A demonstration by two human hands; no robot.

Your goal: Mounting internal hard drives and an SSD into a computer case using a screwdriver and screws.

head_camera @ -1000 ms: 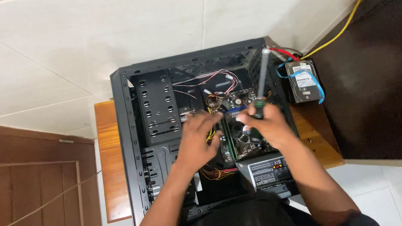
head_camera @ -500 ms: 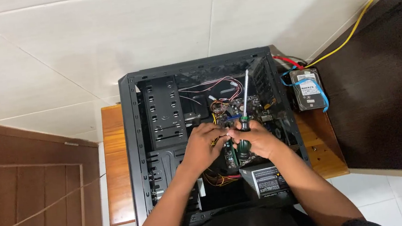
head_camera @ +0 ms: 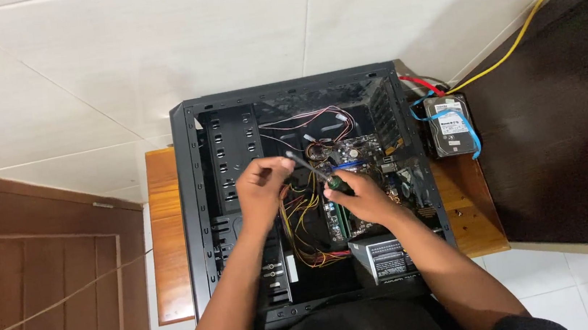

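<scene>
- hands work inside an open black computer case [head_camera: 194, 219] that lies on its side on a small wooden table [head_camera: 170, 251].
- right hand [head_camera: 363, 195] is closed around the green-and-black handle of a screwdriver [head_camera: 315, 172], over the motherboard [head_camera: 363, 161].
- screwdriver shaft slants up and to the left, its tip ending at the left hand [head_camera: 261, 186].
- left hand is curled, fingertips pinched at the shaft's tip; whether it holds anything else there is too small to tell.
- bundle of yellow, red and black wires [head_camera: 304, 222] hangs just below both hands.
- grey power supply [head_camera: 389, 258] sits in the case near the right forearm.
- drive cage [head_camera: 233, 149] fills the case's left part, beside the left hand.
- hard drive [head_camera: 449, 125] with a blue cable lies on the table outside the case, to the right.
- yellow cable [head_camera: 532, 5] runs across the pale tiled floor and dark mat.
</scene>
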